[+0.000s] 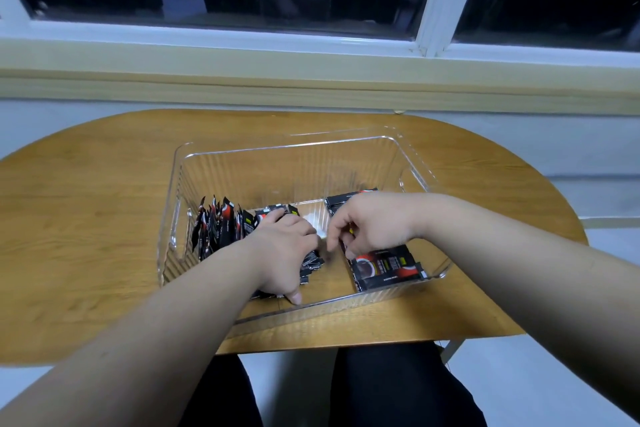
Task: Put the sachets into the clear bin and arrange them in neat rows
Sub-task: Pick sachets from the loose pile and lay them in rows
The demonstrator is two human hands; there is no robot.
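A clear ribbed bin [349, 156] stands in the middle of the wooden table. Several black-and-red sachets stand on edge in a row [216, 229] against the bin's left wall. More sachets lie flat at the right [384, 270]. My left hand [282, 253] is inside the bin, fingers curled around a stack of upright sachets [311, 263]. My right hand [370, 224] hovers over the flat sachets, its fingertips pinching the edge of one. What lies under both hands is hidden.
The oval wooden table [86, 218] sits against a wall below a window sill [311, 80]. The bin's far half holds nothing. My legs show below the table's front edge.
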